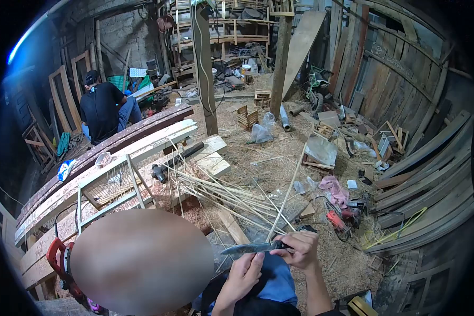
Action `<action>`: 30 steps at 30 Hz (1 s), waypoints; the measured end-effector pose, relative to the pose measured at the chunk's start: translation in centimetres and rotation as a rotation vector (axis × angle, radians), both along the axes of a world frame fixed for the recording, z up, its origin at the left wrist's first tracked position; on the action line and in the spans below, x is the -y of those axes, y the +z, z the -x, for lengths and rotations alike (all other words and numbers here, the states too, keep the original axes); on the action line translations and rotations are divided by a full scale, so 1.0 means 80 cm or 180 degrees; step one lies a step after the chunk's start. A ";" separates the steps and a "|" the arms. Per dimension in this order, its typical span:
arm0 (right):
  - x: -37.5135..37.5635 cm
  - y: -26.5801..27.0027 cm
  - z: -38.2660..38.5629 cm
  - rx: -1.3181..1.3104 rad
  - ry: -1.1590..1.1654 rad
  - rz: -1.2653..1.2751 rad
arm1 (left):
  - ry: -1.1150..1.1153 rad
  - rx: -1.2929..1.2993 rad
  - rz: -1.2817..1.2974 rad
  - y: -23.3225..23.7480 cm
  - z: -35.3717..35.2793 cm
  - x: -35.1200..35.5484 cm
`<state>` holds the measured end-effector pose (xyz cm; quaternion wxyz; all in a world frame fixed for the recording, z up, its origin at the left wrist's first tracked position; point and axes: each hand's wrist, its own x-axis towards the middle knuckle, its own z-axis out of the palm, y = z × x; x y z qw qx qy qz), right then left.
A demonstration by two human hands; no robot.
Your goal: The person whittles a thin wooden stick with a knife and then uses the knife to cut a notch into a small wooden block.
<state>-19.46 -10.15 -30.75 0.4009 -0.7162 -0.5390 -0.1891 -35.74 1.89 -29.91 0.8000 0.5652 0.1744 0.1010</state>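
Observation:
A knife [247,248] points to the left, its dark handle wrapped by my right hand [298,248]. Just under the blade is my left hand [246,271], its fingers closed near the knife's edge; what it holds, if anything, is hidden. One long thin pale strip [288,192] rises from beside the blade and my right hand toward the upper right. Many similar thin strips [221,192] lie in a loose pile just beyond the knife.
A hammer [159,172] and a wooden slatted frame [110,184] rest on the planks at left. A red power tool [55,256] is at lower left. Another person [101,108] sits at back left. A wooden post [204,68] stands ahead; curved boards [432,184] lie right.

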 end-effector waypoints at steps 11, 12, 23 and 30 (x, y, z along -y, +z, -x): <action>0.030 -0.017 0.001 -0.0328 -0.0394 0.0015 | -0.0300 -0.0022 0.0675 0.003 -0.004 -0.017; 0.028 -0.016 0.004 -0.0656 -0.0370 0.0055 | -0.0252 -0.0069 0.0697 0.011 -0.005 -0.016; -0.014 -0.001 0.039 -0.0149 -0.0071 0.0038 | -0.0375 0.0066 0.0666 -0.016 0.002 -0.016; -0.013 0.018 0.018 0.0121 0.0008 0.0251 | -0.0410 0.0115 0.0369 0.000 0.007 -0.020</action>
